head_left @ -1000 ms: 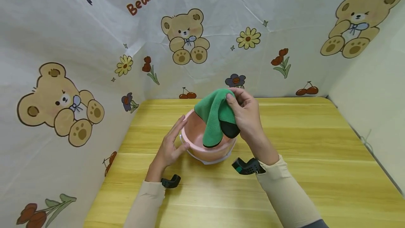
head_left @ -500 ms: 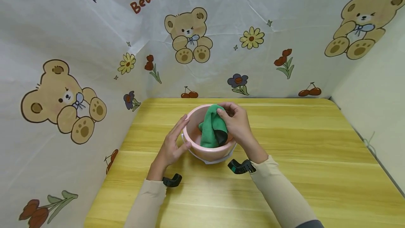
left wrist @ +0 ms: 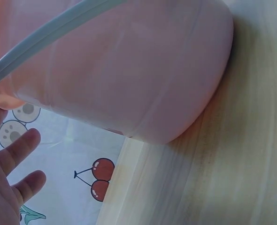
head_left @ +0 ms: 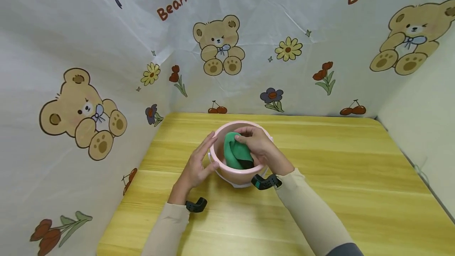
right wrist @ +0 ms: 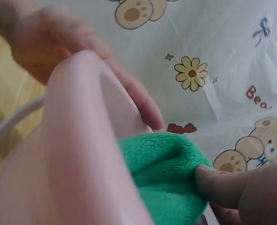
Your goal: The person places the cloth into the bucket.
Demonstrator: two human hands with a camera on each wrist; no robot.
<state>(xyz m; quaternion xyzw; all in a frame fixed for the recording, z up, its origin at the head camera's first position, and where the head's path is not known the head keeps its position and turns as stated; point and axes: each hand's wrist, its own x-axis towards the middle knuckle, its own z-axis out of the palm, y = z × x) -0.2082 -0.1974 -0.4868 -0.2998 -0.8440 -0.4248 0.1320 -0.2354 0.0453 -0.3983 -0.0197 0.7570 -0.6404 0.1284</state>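
A pink bucket (head_left: 222, 167) with a pale handle stands on the wooden table (head_left: 341, 177). My right hand (head_left: 254, 145) reaches into it and grips a green cloth (head_left: 232, 155) that lies bunched inside. In the right wrist view the cloth (right wrist: 164, 176) is pinched by my right fingertips (right wrist: 218, 180) just inside the bucket's rim (right wrist: 82, 140). My left hand (head_left: 197, 165) rests with straight fingers against the bucket's left side. The left wrist view is filled by the bucket wall (left wrist: 124, 70), with my left fingers (left wrist: 19, 161) beside it.
Printed bear-pattern sheets (head_left: 106, 50) wall the table at the back and left, and a plain wall (head_left: 423, 110) stands to the right. Bare tabletop stretches to the right of the bucket and toward me.
My right hand has lowered the green cloth from above the rim down into the bucket. The left hand has stayed against the bucket's side.
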